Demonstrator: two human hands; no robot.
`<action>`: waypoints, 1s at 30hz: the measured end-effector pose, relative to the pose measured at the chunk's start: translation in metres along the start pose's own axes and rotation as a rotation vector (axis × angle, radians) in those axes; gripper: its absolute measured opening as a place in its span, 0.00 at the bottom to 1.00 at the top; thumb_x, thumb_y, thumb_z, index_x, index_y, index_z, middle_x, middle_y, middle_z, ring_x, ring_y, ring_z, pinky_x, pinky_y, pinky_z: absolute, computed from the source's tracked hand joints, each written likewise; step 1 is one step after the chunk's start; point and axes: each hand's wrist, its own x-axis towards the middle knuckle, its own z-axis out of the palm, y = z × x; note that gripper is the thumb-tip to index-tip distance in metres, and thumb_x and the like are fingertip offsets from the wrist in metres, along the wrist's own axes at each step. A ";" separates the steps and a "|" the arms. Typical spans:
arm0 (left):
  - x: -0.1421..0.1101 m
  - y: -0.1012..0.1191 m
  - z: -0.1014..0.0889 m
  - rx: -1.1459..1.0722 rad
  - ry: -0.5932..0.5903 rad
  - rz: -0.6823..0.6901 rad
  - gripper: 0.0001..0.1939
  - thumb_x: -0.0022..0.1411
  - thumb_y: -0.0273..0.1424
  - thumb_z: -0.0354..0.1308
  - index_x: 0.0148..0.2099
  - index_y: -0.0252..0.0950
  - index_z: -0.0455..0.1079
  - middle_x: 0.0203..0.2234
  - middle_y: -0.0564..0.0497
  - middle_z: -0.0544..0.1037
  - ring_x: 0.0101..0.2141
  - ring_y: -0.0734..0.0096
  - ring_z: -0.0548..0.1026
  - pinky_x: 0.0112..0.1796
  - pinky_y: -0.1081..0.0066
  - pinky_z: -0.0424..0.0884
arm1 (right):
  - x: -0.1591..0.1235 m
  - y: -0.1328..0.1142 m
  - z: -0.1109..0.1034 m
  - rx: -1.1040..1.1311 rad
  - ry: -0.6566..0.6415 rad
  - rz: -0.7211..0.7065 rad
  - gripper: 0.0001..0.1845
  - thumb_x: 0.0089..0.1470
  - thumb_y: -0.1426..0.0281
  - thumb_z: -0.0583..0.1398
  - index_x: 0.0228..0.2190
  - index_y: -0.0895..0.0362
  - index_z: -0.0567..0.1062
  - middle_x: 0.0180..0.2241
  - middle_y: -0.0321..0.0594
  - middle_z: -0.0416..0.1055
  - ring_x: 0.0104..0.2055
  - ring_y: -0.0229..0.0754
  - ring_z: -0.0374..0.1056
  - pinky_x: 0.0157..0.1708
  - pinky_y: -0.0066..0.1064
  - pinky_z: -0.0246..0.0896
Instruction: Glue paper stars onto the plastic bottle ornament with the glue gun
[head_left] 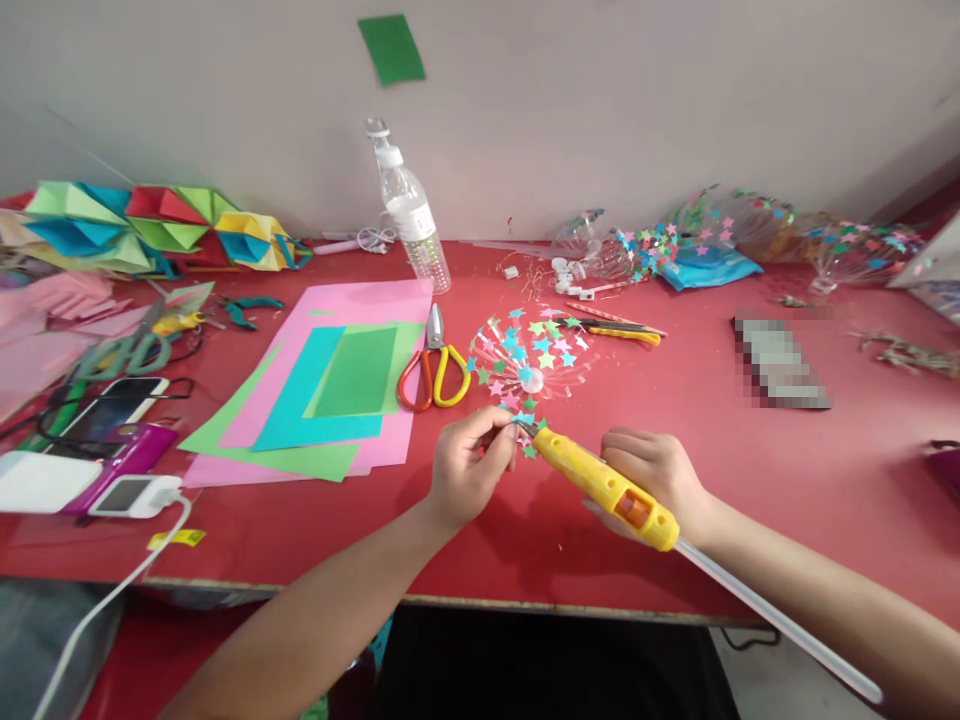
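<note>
My right hand (656, 480) is wrapped round a yellow hot glue gun (585, 470), with a long glue stick (780, 615) jutting from its back end. The gun's tip points left and meets the fingertips of my left hand (476, 460). There, my left thumb and fingers are pinched on a small blue paper star (523, 418), partly hidden by them. Just beyond stands a clear plastic bottle piece (534, 380) cut into splayed strips, with several coloured paper stars on them. Scissors (433, 365) with red and yellow handles lie left of it.
Stacked coloured paper (322, 450) covers the table's left middle. A plastic bottle (412, 220) stands at the wall. Behind the star piece lies a yellow cutter (622, 333). More star-covered bottle pieces (649, 250) sit at the back right. A white cable (112, 590) hangs over the left front edge.
</note>
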 end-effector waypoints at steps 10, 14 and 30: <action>0.000 0.000 0.000 0.003 0.000 0.002 0.11 0.63 0.29 0.51 0.28 0.35 0.65 0.15 0.57 0.67 0.15 0.81 0.63 0.18 0.79 0.60 | 0.000 -0.001 0.000 -0.003 0.004 0.006 0.13 0.54 0.69 0.56 0.22 0.53 0.56 0.20 0.31 0.53 0.21 0.34 0.48 0.21 0.29 0.42; 0.000 0.000 0.001 0.001 0.005 0.015 0.10 0.64 0.28 0.51 0.28 0.36 0.65 0.15 0.57 0.67 0.16 0.81 0.64 0.19 0.79 0.61 | -0.001 0.000 0.001 0.006 0.003 0.013 0.14 0.53 0.67 0.57 0.22 0.53 0.56 0.21 0.31 0.53 0.22 0.34 0.48 0.21 0.29 0.42; 0.004 -0.003 -0.001 0.349 -0.064 0.550 0.07 0.61 0.22 0.52 0.30 0.35 0.67 0.15 0.58 0.65 0.16 0.81 0.60 0.21 0.77 0.58 | 0.002 0.001 -0.021 -0.078 0.226 0.125 0.06 0.52 0.71 0.59 0.32 0.55 0.65 0.32 0.39 0.66 0.30 0.38 0.62 0.29 0.29 0.56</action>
